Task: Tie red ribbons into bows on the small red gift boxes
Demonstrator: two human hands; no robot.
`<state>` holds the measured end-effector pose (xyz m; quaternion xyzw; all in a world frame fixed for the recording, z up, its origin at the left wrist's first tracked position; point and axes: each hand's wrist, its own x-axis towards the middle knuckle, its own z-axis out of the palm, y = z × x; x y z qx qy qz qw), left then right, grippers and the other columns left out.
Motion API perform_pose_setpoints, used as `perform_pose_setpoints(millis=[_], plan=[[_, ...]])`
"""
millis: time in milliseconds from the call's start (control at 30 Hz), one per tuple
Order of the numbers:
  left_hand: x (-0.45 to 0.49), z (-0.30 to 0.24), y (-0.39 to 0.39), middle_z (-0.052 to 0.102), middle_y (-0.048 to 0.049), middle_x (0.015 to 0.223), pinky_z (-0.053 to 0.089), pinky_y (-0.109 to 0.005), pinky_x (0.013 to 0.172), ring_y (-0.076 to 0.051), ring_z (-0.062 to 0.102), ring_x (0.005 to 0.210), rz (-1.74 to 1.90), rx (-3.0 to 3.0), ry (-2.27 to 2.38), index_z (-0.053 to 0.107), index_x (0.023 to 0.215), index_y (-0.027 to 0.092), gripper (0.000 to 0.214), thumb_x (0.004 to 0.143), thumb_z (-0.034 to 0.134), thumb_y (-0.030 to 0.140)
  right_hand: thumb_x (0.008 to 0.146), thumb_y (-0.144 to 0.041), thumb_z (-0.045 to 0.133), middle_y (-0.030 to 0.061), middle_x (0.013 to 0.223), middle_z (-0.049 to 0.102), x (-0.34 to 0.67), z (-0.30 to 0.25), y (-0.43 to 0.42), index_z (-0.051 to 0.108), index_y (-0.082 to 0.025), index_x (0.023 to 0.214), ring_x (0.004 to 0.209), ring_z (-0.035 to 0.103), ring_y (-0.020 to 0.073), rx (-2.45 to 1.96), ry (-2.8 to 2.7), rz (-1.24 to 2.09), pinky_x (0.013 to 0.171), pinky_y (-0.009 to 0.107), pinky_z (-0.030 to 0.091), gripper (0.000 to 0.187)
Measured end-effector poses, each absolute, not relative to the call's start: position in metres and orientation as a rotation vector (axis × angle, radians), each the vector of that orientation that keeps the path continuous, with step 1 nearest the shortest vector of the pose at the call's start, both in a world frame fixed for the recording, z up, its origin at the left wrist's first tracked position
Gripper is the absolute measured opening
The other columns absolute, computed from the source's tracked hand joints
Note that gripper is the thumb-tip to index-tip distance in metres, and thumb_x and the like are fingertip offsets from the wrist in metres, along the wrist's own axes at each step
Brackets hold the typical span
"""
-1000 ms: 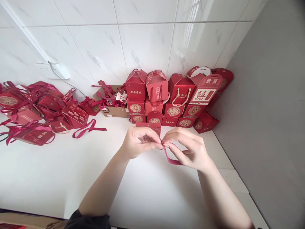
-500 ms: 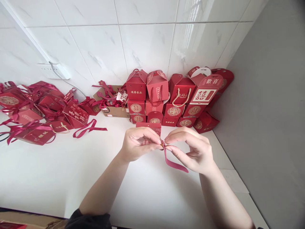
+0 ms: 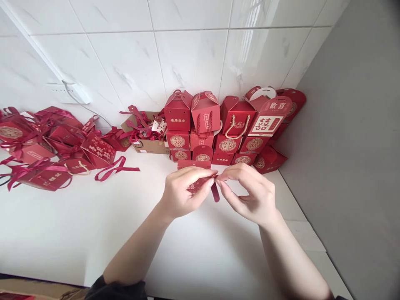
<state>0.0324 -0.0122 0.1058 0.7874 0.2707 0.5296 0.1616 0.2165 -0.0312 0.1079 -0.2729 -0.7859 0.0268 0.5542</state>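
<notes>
Both my hands meet above the white tabletop [image 3: 78,225], just in front of a stack of red gift boxes [image 3: 228,125]. My left hand [image 3: 184,192] is closed, pinching a small red printed card or tag [image 3: 197,186] between thumb and fingers. My right hand [image 3: 248,193] is closed in a pinch on the top end of a dark red ribbon [image 3: 215,193], whose short tail hangs down between the two hands. The fingertips of both hands touch at the ribbon's top. A flat red box piece [image 3: 193,164] lies on the table right behind my hands.
A brown cardboard box [image 3: 146,143] full of ribbons and tags sits left of the stack. A heap of red boxes with loose ribbons [image 3: 46,146] covers the far left. A grey wall [image 3: 350,146] borders the table on the right. A wall socket [image 3: 70,93] is on the tiles.
The long ribbon tail that trailed under my right hand has been drawn up to a short hanging end. Both hands have risen slightly toward the stacked boxes.
</notes>
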Motion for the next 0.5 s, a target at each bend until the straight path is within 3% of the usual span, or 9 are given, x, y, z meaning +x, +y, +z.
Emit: perform_pose_setpoints(millis=[133,333,500], plan=[[0.030,0.109,-0.014,0.074,-0.0039,0.082,0.055,-0.022,0.058,-0.011,0.064,0.062,1.294,2.036,0.823,0.074,0.098,0.018,0.016,0.088,0.061,0.018,0.084,-0.002,0.062,0.0048,0.087,0.069,0.218,0.110,-0.033,0.067,-0.019,0.099,0.080,0.063,0.0165,-0.640,-1.800,0.229,0.072,0.033,0.053,0.023],[0.026,0.114,-0.011,0.072,-0.0062,0.088,0.055,-0.027,0.071,-0.016,0.067,0.079,0.983,1.610,0.670,0.072,0.093,0.017,0.016,0.090,0.062,0.028,0.089,-0.010,0.062,0.0049,0.104,0.067,0.222,0.108,-0.028,0.070,-0.024,0.112,0.097,0.063,0.0175,-0.664,-1.760,0.635,0.083,0.034,0.053,0.028],[0.024,0.114,-0.004,0.071,-0.0056,0.080,0.052,-0.030,0.077,-0.017,0.067,0.080,0.715,1.402,0.528,0.071,0.085,0.016,0.016,0.088,0.064,0.029,0.088,-0.012,0.065,0.0039,0.103,0.065,0.224,0.104,-0.021,0.070,-0.025,0.104,0.095,0.065,0.0168,-0.519,-1.743,0.947,0.083,0.034,0.054,0.021]])
